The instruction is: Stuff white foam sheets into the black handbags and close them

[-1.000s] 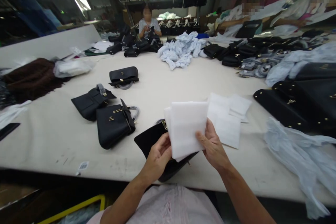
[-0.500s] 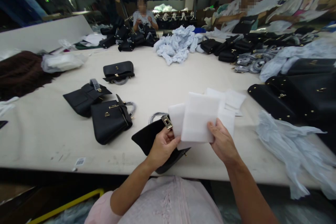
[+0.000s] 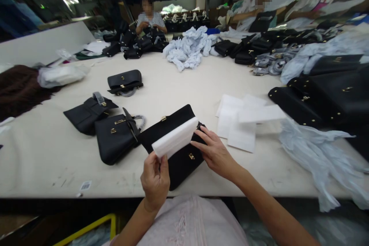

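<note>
A black handbag [image 3: 180, 169] with a gold clasp lies in front of me, its flap [image 3: 170, 125] folded back. My left hand [image 3: 156, 177] pinches the left end of a folded white foam sheet [image 3: 175, 137], which sits slanted along the bag's mouth. How deep the sheet reaches inside is hidden. With fingers stretched over the bag's right edge, my right hand [image 3: 215, 152] grips it close to the sheet's right end; the thumb is out of sight. More white sheets [image 3: 242, 132] are spread on the table to the right of that hand.
Several black handbags [image 3: 115, 138] stand or lie to the left on the pale table [image 3: 178, 88]. Larger black bags [image 3: 334, 96] and crumpled pale tissue [image 3: 311, 157] occupy the right. A tissue heap [image 3: 188, 48] lies farther back, and a person [image 3: 150, 21] works across the table.
The bag has turned and its flap now lies back. My left hand left the clasp and holds one sheet at the bag's mouth. The right hand moved from the sheets to the bag.
</note>
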`<state>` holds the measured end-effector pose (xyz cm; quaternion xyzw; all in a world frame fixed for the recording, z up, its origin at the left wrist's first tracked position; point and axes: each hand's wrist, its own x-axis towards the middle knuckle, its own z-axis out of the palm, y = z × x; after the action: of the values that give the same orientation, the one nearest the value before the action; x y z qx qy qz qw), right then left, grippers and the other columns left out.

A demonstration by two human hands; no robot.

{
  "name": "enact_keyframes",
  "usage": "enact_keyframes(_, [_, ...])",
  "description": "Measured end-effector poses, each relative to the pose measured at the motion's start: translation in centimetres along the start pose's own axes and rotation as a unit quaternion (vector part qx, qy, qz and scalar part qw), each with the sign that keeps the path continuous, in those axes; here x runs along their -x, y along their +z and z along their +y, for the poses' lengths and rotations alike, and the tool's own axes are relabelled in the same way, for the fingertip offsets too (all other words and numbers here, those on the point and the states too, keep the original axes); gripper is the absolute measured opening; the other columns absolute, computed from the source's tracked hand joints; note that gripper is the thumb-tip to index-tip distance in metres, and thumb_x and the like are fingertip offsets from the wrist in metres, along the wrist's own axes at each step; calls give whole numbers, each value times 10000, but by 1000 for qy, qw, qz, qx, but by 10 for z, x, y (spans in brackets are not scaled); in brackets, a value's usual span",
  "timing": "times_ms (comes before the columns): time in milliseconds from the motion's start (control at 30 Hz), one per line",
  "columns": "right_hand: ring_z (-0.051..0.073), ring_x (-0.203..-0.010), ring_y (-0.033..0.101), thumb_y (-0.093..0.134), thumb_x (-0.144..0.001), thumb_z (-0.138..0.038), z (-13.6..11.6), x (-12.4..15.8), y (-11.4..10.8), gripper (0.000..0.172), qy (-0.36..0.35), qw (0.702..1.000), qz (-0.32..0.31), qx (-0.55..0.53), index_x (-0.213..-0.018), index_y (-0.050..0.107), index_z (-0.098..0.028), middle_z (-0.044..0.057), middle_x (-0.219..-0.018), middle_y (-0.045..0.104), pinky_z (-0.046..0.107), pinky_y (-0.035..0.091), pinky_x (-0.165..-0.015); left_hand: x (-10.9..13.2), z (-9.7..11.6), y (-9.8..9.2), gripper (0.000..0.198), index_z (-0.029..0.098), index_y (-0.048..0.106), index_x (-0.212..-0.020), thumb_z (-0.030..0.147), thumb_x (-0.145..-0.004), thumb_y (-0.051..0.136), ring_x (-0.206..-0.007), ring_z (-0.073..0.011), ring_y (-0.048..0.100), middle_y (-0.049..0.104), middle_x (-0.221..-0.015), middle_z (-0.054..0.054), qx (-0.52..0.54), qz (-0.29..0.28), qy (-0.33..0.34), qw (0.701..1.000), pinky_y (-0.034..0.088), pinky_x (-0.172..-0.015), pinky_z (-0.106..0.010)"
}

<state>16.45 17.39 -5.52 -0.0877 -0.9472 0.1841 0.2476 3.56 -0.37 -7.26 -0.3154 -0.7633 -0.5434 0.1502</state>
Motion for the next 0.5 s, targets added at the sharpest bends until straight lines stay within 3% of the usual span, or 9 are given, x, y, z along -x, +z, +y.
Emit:
enact_keyframes(67, [292, -1281, 398, 482, -803, -9, 1, -2, 12, 452, 14, 1000, -14, 21, -1187, 614, -208, 114, -1280, 564, 502, 347, -1022, -3, -2, 0, 269, 152, 590, -1083, 290, -856, 630, -781, -159, 698, 699, -939, -66, -15, 8, -20, 1000, 578, -712, -245])
enact_keyframes(167, [246, -1061, 511, 450, -784, 4, 3, 2, 17, 457, 42, 998, 35, -7, -1186, 589, -163, 101, -1028, 634, 448, 366, -956, -10, -5, -3, 317, 151, 570, -1126, 316, -861, 627, -845, -166, 701, 700, -983, -81, 9, 13, -71, 997, 572, -756, -243])
enact_keyframes(267, [201, -890, 527, 400, -795, 27, 3, 13, 12, 527, 33, 996, 69, -50, -1269, 535, -157, 50, -868, 634, 417, 366, -907, -16, -5, -10, 314, 164, 576, -1124, 290, -847, 653, -855, -146, 693, 700, -984, -61, 35, 4, -64, 997, 556, -795, -224])
enact_keyframes(400, [191, -804, 496, 391, -831, 16, -3, 29, 5, 589, 27, 998, 25, -41, -1377, 465, -191, 26, -791, 632, 408, 342, -857, -20, 2, -19, 317, 191, 574, -1144, 248, -844, 659, -876, -134, 684, 695, -996, -35, 63, -43, -44, 996, 549, -810, -206])
enact_keyframes(500, [202, -801, 485, 417, -807, 20, -6, 36, 6, 560, 38, 999, -9, -19, -1307, 543, -200, 42, -820, 646, 402, 326, -799, -21, 11, -22, 252, 194, 596, -1103, 241, -859, 637, -825, -134, 689, 701, -956, -23, 32, -105, -10, 994, 564, -772, -208])
